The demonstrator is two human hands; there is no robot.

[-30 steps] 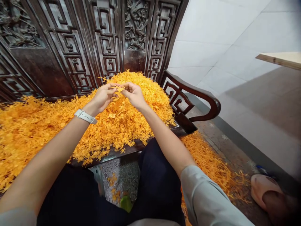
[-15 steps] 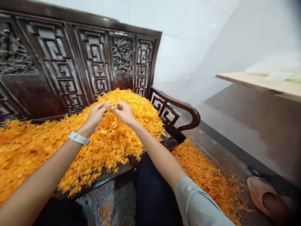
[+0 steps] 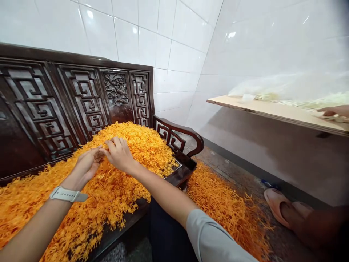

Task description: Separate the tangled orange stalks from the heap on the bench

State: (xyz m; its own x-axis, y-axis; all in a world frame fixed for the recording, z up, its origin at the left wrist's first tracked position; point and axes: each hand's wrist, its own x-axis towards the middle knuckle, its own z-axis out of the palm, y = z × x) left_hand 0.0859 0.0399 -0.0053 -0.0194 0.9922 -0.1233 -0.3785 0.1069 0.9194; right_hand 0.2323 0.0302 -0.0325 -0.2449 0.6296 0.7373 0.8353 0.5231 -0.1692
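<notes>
My left hand, with a pale watch band on its wrist, is closed in a pinch above a heap of orange plastic flower-like pieces. A thin orange stem shows just beyond its fingertips, seemingly part of a piece it grips. Right against it, my right hand has its fingers curled and its thumb meeting the left fingers. Whatever lies between the right fingertips is mostly hidden. The heap covers the seat of a dark carved wooden bench.
A curved armrest closes the bench's right end. Loose orange strands lie on the floor beside it. At right, a wooden board bears pale strips and plastic; another person's hand rests there. That side also has a sandalled foot.
The view has swung right and up, bringing the other person's hand into sight. My hands stay together over the heap; the orange piece seen between them earlier is now mostly covered.
</notes>
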